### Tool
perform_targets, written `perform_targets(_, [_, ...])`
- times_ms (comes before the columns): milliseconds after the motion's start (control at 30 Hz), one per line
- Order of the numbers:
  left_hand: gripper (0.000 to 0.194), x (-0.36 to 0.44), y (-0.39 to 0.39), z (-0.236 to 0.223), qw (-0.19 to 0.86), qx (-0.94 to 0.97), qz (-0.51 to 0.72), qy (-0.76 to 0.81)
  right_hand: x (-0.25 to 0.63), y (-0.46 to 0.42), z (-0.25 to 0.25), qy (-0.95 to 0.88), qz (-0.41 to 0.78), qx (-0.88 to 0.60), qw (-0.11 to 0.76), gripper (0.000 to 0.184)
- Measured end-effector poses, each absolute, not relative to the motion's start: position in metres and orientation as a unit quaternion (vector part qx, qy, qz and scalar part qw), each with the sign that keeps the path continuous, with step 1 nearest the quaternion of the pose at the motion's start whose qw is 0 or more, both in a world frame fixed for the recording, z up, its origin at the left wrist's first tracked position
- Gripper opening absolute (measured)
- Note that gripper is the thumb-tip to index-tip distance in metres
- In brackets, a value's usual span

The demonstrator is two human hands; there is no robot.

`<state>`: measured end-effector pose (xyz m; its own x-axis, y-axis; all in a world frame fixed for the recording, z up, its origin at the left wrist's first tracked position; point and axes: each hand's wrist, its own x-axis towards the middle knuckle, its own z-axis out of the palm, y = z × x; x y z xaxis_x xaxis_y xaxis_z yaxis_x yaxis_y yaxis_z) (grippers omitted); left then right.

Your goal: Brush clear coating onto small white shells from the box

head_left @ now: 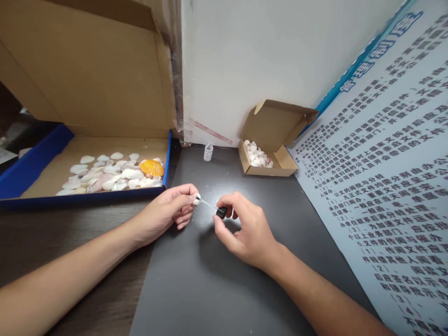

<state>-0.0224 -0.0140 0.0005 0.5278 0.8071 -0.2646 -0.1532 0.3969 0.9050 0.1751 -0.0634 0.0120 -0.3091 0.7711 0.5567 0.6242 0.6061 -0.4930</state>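
Pinched between the thumb and fingers of my left hand [178, 207] is a small white seashell [196, 201]. My right hand [243, 228] grips a brush by its black cap [221, 213]. A pale, translucent stem [209, 204] runs from that cap to the shell, where dark bristles appear to touch the shell's face. Behind both hands, a small clear bottle [208, 152] with a printed label stands upright, with no cap visible on it. My left fingers partly cover the shell.
On the left, an open blue-sided cardboard box [170, 156] holds many loose shells and an orange scallop shell [152, 167]. A smaller open brown box [269, 171] with shells stands at the back right. A printed poster [381, 186] borders the grey tabletop [196, 294]; a white wall rises behind.
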Motion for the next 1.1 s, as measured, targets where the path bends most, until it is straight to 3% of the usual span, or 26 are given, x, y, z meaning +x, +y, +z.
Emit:
perform_targets(800, [0.017,-0.0207,-0.014,-0.0018,0.739,0.456,0.329,0.371,0.1749,-0.0607,0.0107,-0.803,0.084,-0.414,0.419,0.012])
perform_targets(967, [0.014,-0.0201,-0.0142,-0.0011,0.74,0.448,0.338,0.371,0.174,-0.0615,0.0104,-0.817,0.107,-0.424,0.377,0.011])
perform_targets(1100, [0.013,-0.0207,-0.0134,-0.0016,0.743,0.446,0.335,0.37,0.1737,-0.0617,0.0097,-0.792,0.131,-0.411,0.432,0.011])
